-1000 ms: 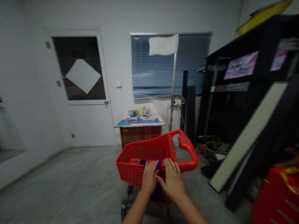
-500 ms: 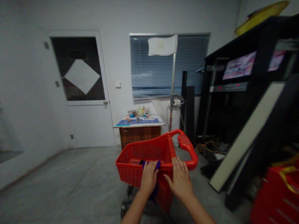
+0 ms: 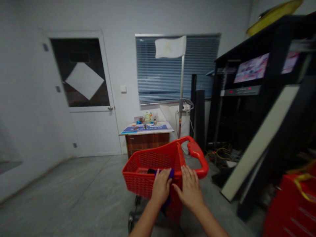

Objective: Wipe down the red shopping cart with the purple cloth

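Note:
A red plastic shopping cart stands in front of me, its handle loop to the right. Draped over the cart's near rim is a purple cloth, which hangs down the outside. My left hand presses on this cloth at the rim, fingers bent over it. Just to the right, my right hand rests on the rim beside the handle, fingers stretched forward and thumb apart. A small dark object lies inside the basket near the cloth.
A wooden cabinet with small items stands behind the cart, beside a pole with a white flag. At the right are a black rack, leaning boards, floor cables and a red box. A white door is at the left.
My left hand has slid right along the rim with the purple cloth, closer to my right hand. My right hand stays at nearly the same spot on the cart.

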Demonstrator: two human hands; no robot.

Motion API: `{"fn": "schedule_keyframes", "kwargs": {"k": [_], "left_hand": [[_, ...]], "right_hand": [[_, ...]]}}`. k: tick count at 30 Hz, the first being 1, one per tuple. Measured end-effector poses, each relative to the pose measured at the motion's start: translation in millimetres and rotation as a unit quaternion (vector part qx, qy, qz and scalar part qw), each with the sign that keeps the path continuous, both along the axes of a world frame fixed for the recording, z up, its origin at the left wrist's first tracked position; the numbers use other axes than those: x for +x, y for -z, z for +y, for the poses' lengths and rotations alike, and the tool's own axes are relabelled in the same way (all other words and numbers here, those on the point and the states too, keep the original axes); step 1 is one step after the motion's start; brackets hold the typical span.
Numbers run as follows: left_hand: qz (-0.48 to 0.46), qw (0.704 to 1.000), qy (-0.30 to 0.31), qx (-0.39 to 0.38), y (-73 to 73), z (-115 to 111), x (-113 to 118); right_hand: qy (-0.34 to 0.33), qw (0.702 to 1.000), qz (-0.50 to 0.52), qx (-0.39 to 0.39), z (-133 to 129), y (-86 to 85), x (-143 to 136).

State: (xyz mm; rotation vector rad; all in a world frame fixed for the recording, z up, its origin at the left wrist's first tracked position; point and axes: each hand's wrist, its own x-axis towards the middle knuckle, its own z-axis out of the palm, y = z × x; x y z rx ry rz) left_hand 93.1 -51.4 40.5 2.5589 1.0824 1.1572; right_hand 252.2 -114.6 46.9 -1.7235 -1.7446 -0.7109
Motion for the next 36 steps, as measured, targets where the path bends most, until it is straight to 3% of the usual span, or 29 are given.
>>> {"fn": "schedule_keyframes", "kwargs": {"k": [4,10,18,24,31,36], "left_hand": [[0.005,0.999,0.038,0.018,-0.1,-2.4,11.6],[-0.006,0.999,0.016,0.031,8.4,5.1,-0.6],[-0.019,0.998,0.064,0.020,4.0,2.9,9.7],[-0.033,0.998,0.042,0.019,8.4,6.5,0.9],[-0.032,0.997,0.064,0.027,7.7,2.4,15.0],[-0.041,0.998,0.036,0.033,10.9,7.6,8.3]], "right_hand": [[-0.002,1.000,-0.009,0.000,-1.6,-1.0,0.8],[-0.002,1.000,-0.019,0.010,-2.1,-0.9,2.0],[-0.008,0.999,-0.026,0.033,-1.3,-0.7,1.9],[-0.005,0.999,-0.028,0.036,-1.7,-1.2,1.8],[-0.007,0.999,-0.031,0.039,-0.3,-0.3,0.7],[-0.035,0.998,-0.047,0.024,-7.2,-6.9,11.5]]}}
